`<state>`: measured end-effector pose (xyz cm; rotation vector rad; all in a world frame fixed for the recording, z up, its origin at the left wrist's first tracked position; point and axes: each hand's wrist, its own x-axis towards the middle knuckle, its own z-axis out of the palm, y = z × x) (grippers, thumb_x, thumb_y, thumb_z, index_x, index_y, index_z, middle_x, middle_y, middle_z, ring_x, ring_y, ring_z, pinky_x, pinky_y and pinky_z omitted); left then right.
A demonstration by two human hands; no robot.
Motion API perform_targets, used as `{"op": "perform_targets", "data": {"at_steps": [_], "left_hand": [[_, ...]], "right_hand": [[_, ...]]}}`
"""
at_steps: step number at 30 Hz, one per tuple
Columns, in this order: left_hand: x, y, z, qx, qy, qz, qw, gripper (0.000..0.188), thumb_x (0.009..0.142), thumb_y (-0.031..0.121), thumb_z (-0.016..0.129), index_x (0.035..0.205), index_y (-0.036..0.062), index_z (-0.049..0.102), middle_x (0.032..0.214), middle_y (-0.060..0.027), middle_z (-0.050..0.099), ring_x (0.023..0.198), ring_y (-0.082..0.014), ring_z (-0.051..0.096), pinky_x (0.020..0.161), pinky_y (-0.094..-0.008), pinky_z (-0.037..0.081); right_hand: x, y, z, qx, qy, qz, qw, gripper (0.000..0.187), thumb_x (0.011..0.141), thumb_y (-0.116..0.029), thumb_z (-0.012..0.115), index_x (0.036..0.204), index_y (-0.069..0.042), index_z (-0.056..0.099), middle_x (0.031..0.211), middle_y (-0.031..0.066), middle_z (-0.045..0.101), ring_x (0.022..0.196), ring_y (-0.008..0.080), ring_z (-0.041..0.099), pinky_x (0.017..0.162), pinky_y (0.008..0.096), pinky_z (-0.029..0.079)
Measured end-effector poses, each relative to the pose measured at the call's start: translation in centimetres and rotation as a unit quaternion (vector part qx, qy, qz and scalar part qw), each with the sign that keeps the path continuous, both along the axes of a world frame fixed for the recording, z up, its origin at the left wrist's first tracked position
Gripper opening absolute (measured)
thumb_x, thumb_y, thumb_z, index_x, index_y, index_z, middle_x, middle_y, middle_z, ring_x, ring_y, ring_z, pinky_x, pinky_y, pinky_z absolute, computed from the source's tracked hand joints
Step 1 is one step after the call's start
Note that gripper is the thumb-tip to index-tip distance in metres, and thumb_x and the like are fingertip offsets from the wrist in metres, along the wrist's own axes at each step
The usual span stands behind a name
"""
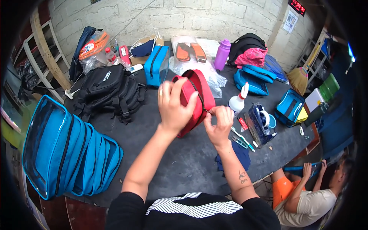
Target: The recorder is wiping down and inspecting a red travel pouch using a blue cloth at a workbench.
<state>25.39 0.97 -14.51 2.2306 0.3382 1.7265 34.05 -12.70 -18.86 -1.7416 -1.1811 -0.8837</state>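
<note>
A red zippered pouch (207, 89) with a dark zipper stands upright in front of me at the middle of the table. My left hand (174, 103) grips its left side, thumb across toward the zipper and fingers behind the red fabric. At the pouch's right side, my right hand (219, 124) pinches the zipper at its pull, which the fingertips partly hide. Close to my right wrist lie a dark blue cloth (239, 157), small thread snips (240, 142) and a white-and-green toothbrush (245, 138). A white squeeze bottle (236, 102) stands just beyond the right hand.
Several blue clear-sided pouches (73, 149) stand in a row at the left. A black backpack (107, 90), blue pouch (156, 67) and purple bottle (222, 55) sit farther back. A tape dispenser (262, 124) is at right. Another person (310, 195) sits at lower right holding blue material.
</note>
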Motion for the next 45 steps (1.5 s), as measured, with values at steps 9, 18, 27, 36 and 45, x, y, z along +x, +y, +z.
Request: {"op": "perform_targets", "data": {"at_steps": [9, 18, 27, 36, 45], "left_hand": [[-3.6, -3.8, -4.7, -0.167, 0.001, -0.148, 0.975, 0.029, 0.087, 0.003, 0.065, 0.116, 0.0051, 0.067, 0.083, -0.0048, 0.049, 0.066, -0.0116, 0.047, 0.057, -0.0247, 0.041], [-4.7, -3.9, -8.0, 0.042, 0.022, -0.214, 0.976, 0.061, 0.071, 0.0, 0.079, 0.126, 0.0042, 0.051, 0.083, -0.0072, 0.056, 0.071, -0.0206, 0.055, 0.073, -0.0315, 0.045], [-4.6, -2.9, -7.6, -0.336, 0.08, -0.182, 0.921, 0.043, 0.091, 0.02, 0.063, 0.129, 0.0051, 0.049, 0.085, -0.0053, 0.048, 0.07, -0.013, 0.044, 0.065, -0.0281, 0.043], [-6.7, -3.9, -8.8, -0.318, 0.072, -0.248, 0.912, 0.022, 0.093, 0.008, 0.058, 0.114, 0.0032, 0.061, 0.082, -0.002, 0.049, 0.067, -0.0083, 0.042, 0.062, -0.0241, 0.04], [-7.0, -5.1, -9.7, -0.437, -0.034, -0.186, 0.879, 0.017, 0.098, 0.008, 0.052, 0.111, 0.0015, 0.061, 0.09, 0.0036, 0.058, 0.083, -0.0036, 0.05, 0.077, -0.0193, 0.04]], "right_hand": [[-2.3, -0.4, 3.5, -0.073, -0.037, 0.086, 0.993, 0.013, 0.074, -0.011, 0.072, 0.082, -0.008, 0.063, 0.095, 0.0098, 0.053, 0.09, 0.0282, 0.047, 0.078, 0.0402, 0.036], [5.9, 0.6, 6.8, 0.035, 0.142, 0.102, 0.984, 0.012, 0.077, -0.007, 0.069, 0.084, 0.0, 0.062, 0.089, 0.0094, 0.055, 0.088, 0.0227, 0.053, 0.079, 0.0331, 0.041], [-4.0, -0.7, 1.8, -0.198, 0.178, 0.26, 0.928, 0.011, 0.078, -0.013, 0.069, 0.079, -0.006, 0.06, 0.079, 0.0089, 0.059, 0.08, 0.0289, 0.058, 0.074, 0.0392, 0.04], [4.8, 2.1, 0.8, -0.082, 0.254, 0.093, 0.959, 0.01, 0.076, -0.012, 0.07, 0.075, -0.006, 0.063, 0.085, 0.0079, 0.059, 0.084, 0.0284, 0.058, 0.074, 0.0396, 0.045], [14.3, 3.0, -7.4, -0.06, 0.3, 0.026, 0.952, 0.021, 0.092, -0.023, 0.061, 0.102, -0.005, 0.063, 0.095, 0.0031, 0.063, 0.085, 0.0145, 0.056, 0.078, 0.0301, 0.045]]}}
